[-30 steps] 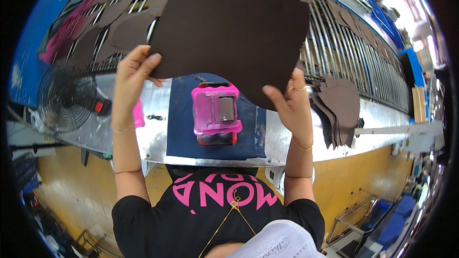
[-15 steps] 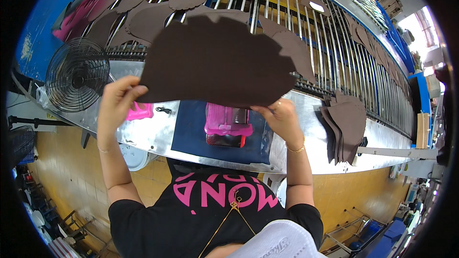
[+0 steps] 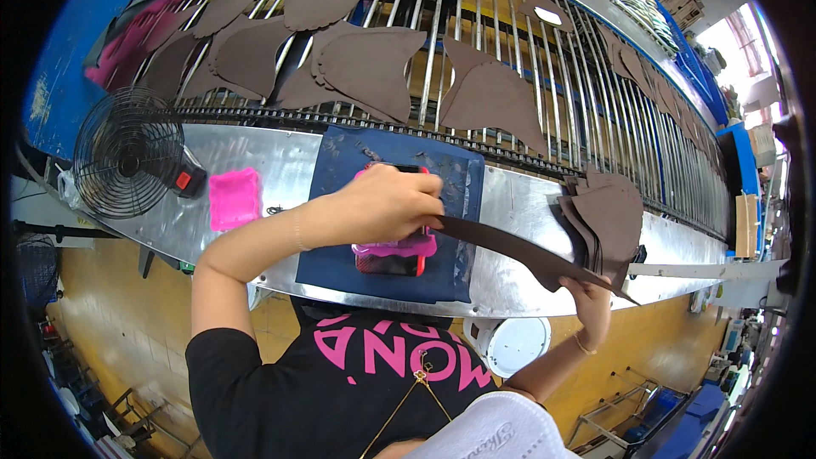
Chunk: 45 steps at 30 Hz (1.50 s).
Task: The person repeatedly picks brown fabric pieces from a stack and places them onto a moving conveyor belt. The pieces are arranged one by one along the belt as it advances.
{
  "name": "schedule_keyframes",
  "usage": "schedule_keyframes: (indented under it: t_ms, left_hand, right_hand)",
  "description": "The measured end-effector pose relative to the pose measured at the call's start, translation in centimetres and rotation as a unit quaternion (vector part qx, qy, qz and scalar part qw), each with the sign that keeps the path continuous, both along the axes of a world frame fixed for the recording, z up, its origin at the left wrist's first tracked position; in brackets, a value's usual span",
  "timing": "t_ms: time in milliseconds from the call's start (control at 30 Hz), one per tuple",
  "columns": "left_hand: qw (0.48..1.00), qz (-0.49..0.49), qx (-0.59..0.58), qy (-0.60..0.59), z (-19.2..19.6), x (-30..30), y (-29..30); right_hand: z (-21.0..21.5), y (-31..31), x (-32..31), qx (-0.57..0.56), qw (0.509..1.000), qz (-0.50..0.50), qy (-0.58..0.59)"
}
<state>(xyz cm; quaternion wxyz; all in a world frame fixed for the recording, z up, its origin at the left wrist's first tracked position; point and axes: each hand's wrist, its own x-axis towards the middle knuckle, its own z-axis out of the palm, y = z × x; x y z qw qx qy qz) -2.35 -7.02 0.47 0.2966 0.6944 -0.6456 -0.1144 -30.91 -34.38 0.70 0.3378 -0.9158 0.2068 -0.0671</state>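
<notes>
1. Two bare hands are sharing one brown sheet (image 3: 520,253); I am viewing them remotely through the head camera.
2. Left grip (image 3: 416,200): fingers and thumb are closing narrowly on the sheet's left end, above the blue mat (image 3: 327,265) and beside the pink tray (image 3: 398,249).
3. Right grip (image 3: 590,297): fingers are pinching the lower edge near the sheet's right end; the thumb's exact placement is escaping me.
4. Sheet position: it is hanging nearly edge-on to the camera, slanting down to the right, with its right end reaching past the front edge of the metal worktop (image 3: 520,197). A stack of similar brown pieces (image 3: 619,208) is lying just beyond it.
5. Handling estimate: I am judging it light and thin, since it is bowing gently between the hands, yet springy enough to keep its line. Its matt face is suggesting modest slip; tearing is seeming unlikely, creasing less so.
6. Hold estimate: I am favouring flat fingertip pinches at opposite ends, close to the rim, leaving the middle untouched. One-ended holding would probably be letting the far end droop.
</notes>
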Motion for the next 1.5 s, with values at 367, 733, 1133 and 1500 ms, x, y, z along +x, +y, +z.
schedule_keyframes:
  t_ms: [367, 733, 1133, 1500]
  left_hand:
    - [0.973, 0.117, -0.193, -0.046, 3.8, 3.4, -8.5]
    - [0.852, 0.400, -0.234, 0.245, 0.3, 10.0, 8.5]
    - [0.773, 0.503, -0.243, 0.301, -3.7, 8.5, 17.2]
    - [0.820, 0.428, -0.206, 0.319, -4.2, 9.1, 13.2]
  right_hand:
    - [7.0, -2.2, 3.0, 0.072, 0.945, -0.241, -0.211]
    - [-13.9, -4.1, 27.5, 0.625, 0.666, -0.149, -0.379]
    - [-17.7, -2.2, 37.2, 0.670, 0.623, -0.236, -0.326]
    - [-9.7, -10.7, 9.3, -0.091, 0.884, -0.386, -0.249]
